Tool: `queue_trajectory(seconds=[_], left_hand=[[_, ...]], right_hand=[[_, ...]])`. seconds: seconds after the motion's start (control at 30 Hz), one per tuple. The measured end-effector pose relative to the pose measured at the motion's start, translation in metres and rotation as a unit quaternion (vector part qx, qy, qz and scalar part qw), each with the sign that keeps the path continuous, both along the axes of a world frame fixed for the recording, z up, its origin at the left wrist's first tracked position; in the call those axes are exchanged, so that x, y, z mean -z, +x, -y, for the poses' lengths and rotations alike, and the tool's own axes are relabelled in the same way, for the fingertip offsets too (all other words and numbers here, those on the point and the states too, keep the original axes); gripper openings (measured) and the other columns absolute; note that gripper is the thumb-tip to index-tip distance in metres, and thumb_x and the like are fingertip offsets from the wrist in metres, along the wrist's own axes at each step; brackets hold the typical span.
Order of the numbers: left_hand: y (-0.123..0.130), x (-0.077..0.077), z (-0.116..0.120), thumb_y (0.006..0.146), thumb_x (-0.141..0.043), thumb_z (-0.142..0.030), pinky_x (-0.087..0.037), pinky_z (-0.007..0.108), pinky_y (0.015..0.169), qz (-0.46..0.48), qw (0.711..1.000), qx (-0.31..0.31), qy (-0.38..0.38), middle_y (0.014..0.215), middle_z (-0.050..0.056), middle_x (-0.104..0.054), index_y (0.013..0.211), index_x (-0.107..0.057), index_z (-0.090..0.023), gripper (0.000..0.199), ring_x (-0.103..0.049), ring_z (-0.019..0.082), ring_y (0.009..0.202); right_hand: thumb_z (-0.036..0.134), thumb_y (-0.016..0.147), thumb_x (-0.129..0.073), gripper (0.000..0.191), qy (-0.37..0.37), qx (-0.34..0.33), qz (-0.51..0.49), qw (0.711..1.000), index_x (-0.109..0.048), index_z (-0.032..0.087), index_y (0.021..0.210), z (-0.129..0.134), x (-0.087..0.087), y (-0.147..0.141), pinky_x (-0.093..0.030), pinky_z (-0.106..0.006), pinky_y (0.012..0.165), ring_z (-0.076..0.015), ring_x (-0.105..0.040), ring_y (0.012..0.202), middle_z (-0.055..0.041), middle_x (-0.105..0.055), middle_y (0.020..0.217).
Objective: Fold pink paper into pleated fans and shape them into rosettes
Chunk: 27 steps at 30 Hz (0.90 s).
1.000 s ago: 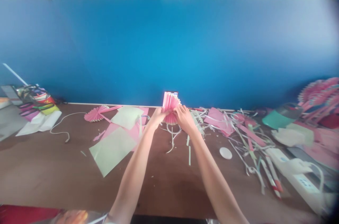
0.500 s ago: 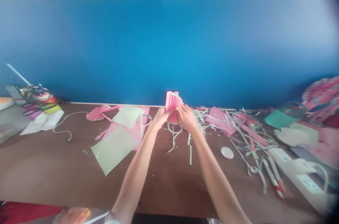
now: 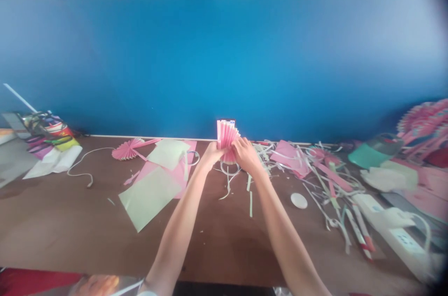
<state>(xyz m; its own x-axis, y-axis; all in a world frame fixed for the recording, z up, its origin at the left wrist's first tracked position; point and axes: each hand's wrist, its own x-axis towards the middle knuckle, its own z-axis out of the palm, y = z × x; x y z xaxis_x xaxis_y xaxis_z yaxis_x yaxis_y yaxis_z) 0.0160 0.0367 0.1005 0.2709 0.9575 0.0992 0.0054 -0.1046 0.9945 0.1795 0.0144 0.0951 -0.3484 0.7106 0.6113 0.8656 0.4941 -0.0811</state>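
Note:
A pink and white pleated paper fan [image 3: 227, 136] is held up between both hands near the far edge of the table. My left hand [image 3: 213, 154] is closed on its left side, thumb across the folds. The fingers of my right hand [image 3: 245, 152] pinch its right edge. Behind the fan, the top of a phone [image 3: 229, 122] shows; the rest of it is hidden. Thin pale paper strips [image 3: 229, 181] lie on the table just below the fan.
Pale green sheets [image 3: 150, 198] and a pink folded fan [image 3: 126, 149] lie to the left. On the right are tangled paper strips [image 3: 269, 156], a white disc [image 3: 298, 200], pens [image 3: 359, 235] and a power strip [image 3: 408, 244]. A blue panel [image 3: 217, 62] rises behind the table.
Both hands keep their hold on the pleated fan, with its folds shifted very slightly. The whole view has moved a little, so everything sits slightly further left.

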Motion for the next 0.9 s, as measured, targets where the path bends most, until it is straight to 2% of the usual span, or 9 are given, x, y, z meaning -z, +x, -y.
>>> queue_trajectory(seconds=[0.13, 0.37, 0.5, 0.63, 0.9], left_hand=[[0.001, 0.000, 0.001, 0.072, -0.073, -0.044, -0.049, 0.031, 0.072, 0.039, 0.998, 0.035, 0.037, 0.094, 0.011, -0.072, 0.103, -0.069, -0.013, 0.044, -0.065, 0.022, 0.081], [-0.004, 0.006, -0.005, 0.072, -0.074, -0.040, -0.050, 0.033, 0.073, 0.020, 0.998, 0.043, 0.043, 0.094, 0.011, -0.072, 0.109, -0.069, -0.013, 0.046, -0.066, 0.024, 0.084], [-0.005, 0.008, -0.008, 0.072, -0.074, -0.039, -0.051, 0.034, 0.073, 0.008, 0.998, 0.035, 0.049, 0.094, 0.011, -0.072, 0.110, -0.068, -0.014, 0.046, -0.067, 0.025, 0.084], [-0.003, 0.006, -0.006, 0.073, -0.073, -0.040, -0.051, 0.034, 0.076, 0.038, 0.997, 0.044, 0.051, 0.096, 0.012, -0.072, 0.112, -0.068, -0.015, 0.046, -0.066, 0.025, 0.089], [-0.003, 0.006, -0.006, 0.070, -0.076, -0.042, -0.052, 0.036, 0.078, 0.035, 0.998, 0.045, 0.011, 0.094, 0.012, -0.073, 0.110, -0.068, -0.014, 0.049, -0.067, 0.025, 0.087]], right_hand=[[0.020, 0.096, -0.039, 0.019, 0.001, 0.008, -0.020, 1.000, -0.056, 0.020, 0.087, 0.004, -0.006, 0.000, -0.032, -0.033, 0.077, -0.0236, -0.045, 0.089, -0.0084, -0.058, 0.093], [0.028, 0.097, -0.042, 0.019, 0.006, 0.006, -0.041, 0.999, -0.057, 0.020, 0.089, 0.004, -0.005, 0.000, -0.032, -0.033, 0.077, -0.0228, -0.047, 0.089, -0.0064, -0.061, 0.092], [0.025, 0.097, -0.042, 0.019, 0.024, 0.012, -0.033, 0.999, -0.057, 0.020, 0.086, 0.002, -0.001, -0.003, -0.030, -0.033, 0.077, -0.0231, -0.046, 0.089, -0.0061, -0.062, 0.088], [0.021, 0.096, -0.041, 0.018, 0.022, 0.014, -0.034, 0.999, -0.056, 0.020, 0.086, 0.002, 0.000, -0.004, -0.030, -0.034, 0.077, -0.0237, -0.044, 0.088, -0.0069, -0.060, 0.088], [0.016, 0.095, -0.035, 0.020, -0.001, -0.039, -0.039, 0.998, -0.051, 0.019, 0.083, -0.007, 0.006, -0.002, -0.033, -0.035, 0.077, -0.0227, -0.042, 0.081, -0.0081, -0.053, 0.087]])
